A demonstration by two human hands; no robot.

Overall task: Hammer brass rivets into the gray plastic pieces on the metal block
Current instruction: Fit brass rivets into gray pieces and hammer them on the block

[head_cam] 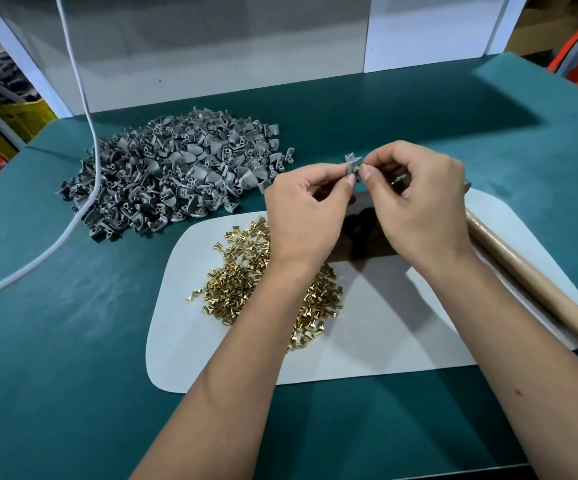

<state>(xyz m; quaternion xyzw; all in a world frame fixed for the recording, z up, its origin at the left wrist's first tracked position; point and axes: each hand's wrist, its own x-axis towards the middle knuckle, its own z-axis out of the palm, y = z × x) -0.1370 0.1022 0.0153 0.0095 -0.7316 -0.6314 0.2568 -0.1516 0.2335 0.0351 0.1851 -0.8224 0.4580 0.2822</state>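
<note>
No legible text or labels.

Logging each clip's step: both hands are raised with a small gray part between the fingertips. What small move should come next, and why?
Probably finish seating the brass rivet: the left hand pinches one small gray plastic piece above the white mat, and the right hand pinches something tiny against it, likely a rivet. The dark metal block lies bare below them.

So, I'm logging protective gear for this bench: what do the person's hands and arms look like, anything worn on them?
Nothing worn that shows: the left hand and right hand are bare, with no gloves, and both forearms are bare with no sleeves in view. No watch or wristband shows. Fingernails are short and unpainted.
</note>
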